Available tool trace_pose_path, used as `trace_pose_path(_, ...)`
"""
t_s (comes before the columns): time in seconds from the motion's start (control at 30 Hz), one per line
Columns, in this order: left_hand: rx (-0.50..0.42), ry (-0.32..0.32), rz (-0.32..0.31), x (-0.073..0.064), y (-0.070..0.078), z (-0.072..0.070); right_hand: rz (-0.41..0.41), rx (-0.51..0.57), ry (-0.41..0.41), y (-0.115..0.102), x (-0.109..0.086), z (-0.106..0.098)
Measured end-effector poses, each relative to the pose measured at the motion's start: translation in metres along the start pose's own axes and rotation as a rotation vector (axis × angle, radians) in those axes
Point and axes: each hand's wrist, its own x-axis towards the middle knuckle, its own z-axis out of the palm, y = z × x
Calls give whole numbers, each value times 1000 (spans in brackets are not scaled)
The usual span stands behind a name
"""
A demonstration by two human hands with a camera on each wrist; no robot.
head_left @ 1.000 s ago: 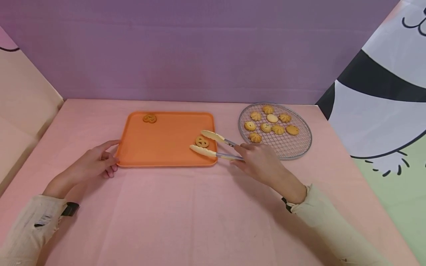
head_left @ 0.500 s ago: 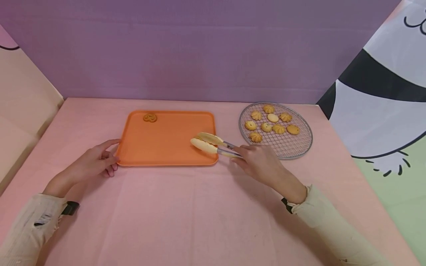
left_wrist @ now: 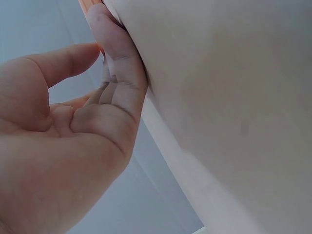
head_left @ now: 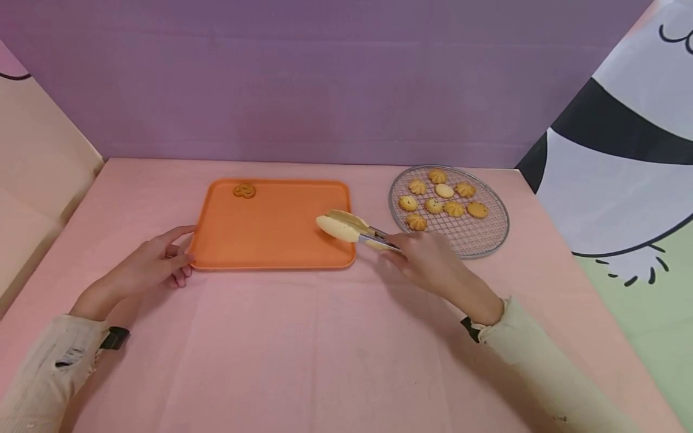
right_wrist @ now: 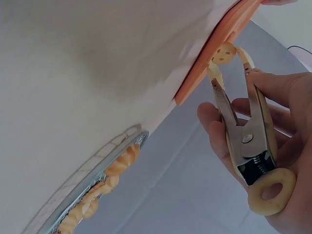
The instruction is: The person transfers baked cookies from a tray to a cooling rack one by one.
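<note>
My right hand (head_left: 430, 258) grips a pair of tongs (head_left: 346, 227) with cream-coloured tips and metal arms. In the right wrist view, a pretzel-shaped cookie (right_wrist: 224, 53) sits between the tong tips; from the head it is hidden behind them. The tips are over the right part of an orange rectangular tray (head_left: 271, 240). Another pretzel-shaped cookie (head_left: 245, 190) lies in the tray's far left corner. At the tray's left edge, my left hand (head_left: 151, 264) touches the rim with index finger and thumb; the left wrist view shows these fingers (left_wrist: 117, 44) close up.
Right of the tray stands a round wire rack (head_left: 465, 237) with several cookies, some swirled, some round and flat. A pink cloth (head_left: 325, 343) covers the table. A purple backdrop (head_left: 303, 84) rises behind it, and a printed panel (head_left: 622, 180) stands on the right.
The tongs have closed on the pretzel-shaped cookie that lay at the tray's right side, then moved slightly up and right with it. My left hand has stayed at the tray's edge.
</note>
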Motion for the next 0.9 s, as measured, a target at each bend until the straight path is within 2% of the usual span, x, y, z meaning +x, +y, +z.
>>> trace_pose_path(0.2,2,-4,-3,0,2,-1,-47,-42,75,4,-10,-5)
trace_pose_path(0.3,-7,-7,-9,0,2,-1,-45,-44,101,7,-15,-6)
trace_pose_path(0.7,-16,-3,6,-1,1,2,4,-22,113,20,-40,-8)
trace_pose_path(0.9,-6,-1,9,-1,1,2,3,-9,140,22,-47,-9)
